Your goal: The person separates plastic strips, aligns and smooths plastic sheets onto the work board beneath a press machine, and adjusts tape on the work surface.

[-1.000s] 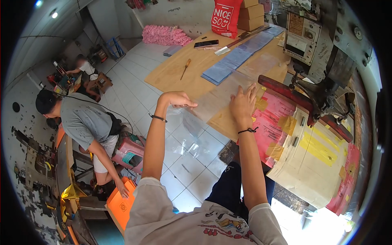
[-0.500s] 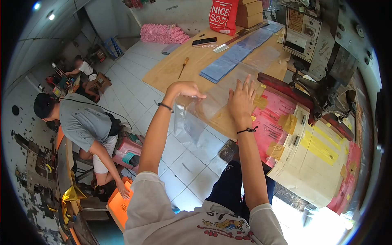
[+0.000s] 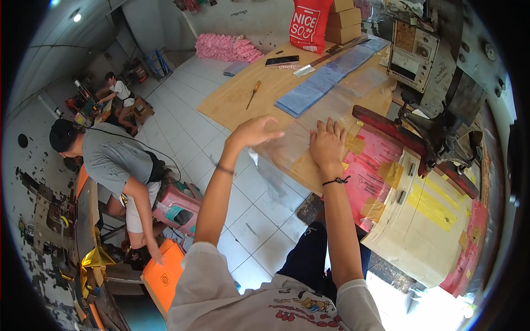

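Note:
A clear plastic sheet lies over the near edge of the wooden table, its lower part hanging off toward the floor. My right hand rests palm down on it near the table's edge, fingers stretched out. Just left of that edge, my left hand is above the hanging part, thumb and fingers apart; whether it touches the plastic is hard to tell. Beyond my right hand is a long row of bluish plastic sheets. A wooden-handled screwdriver-like tool lies on the table.
To the right, a press machine stands over a bed with a pink-and-cream taped board. A phone, red bag and cardboard boxes are at the back. A co-worker sits left beside orange sheets; another person sits farther back.
My left hand has shifted a little right and its fingers have spread from a closed hold near the plastic. The plastic's hanging part has moved right. My right hand's fingers have flattened on the sheet.

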The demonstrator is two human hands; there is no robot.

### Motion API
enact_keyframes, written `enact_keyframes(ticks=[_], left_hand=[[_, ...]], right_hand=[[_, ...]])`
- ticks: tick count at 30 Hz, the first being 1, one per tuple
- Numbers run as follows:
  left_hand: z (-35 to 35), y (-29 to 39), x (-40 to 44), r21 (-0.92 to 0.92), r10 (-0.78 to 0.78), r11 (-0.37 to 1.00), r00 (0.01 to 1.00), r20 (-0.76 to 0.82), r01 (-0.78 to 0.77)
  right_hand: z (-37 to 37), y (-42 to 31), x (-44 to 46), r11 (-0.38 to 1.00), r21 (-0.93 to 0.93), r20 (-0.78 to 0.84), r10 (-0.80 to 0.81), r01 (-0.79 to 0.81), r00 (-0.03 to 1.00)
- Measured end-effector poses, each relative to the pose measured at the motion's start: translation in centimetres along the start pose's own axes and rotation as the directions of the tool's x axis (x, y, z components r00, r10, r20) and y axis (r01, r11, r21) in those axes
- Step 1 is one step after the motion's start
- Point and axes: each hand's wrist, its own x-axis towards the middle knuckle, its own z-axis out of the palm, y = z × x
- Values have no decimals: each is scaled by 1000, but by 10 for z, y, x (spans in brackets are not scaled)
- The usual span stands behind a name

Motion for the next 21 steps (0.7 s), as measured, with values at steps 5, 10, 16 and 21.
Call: enact_keyframes(ticks=[5, 10, 16, 21], left_hand=[[-21, 69, -92, -169, -213, 951, 946, 246, 258], [8, 90, -110, -146, -344, 914, 913, 220, 379], [11, 92, -111, -95, -353, 923, 919, 176, 373], [13, 95, -115, -52, -290, 955, 955, 57, 293]], right_hand=[[-2, -4, -1, 1000, 14, 4, 2, -2, 1000], [-12, -5, -6, 989, 119, -159, -69, 88, 985], [-104, -42, -62, 724, 662, -139, -137, 195, 981], [-128, -46, -168, 566, 800, -24, -298, 197, 954]])
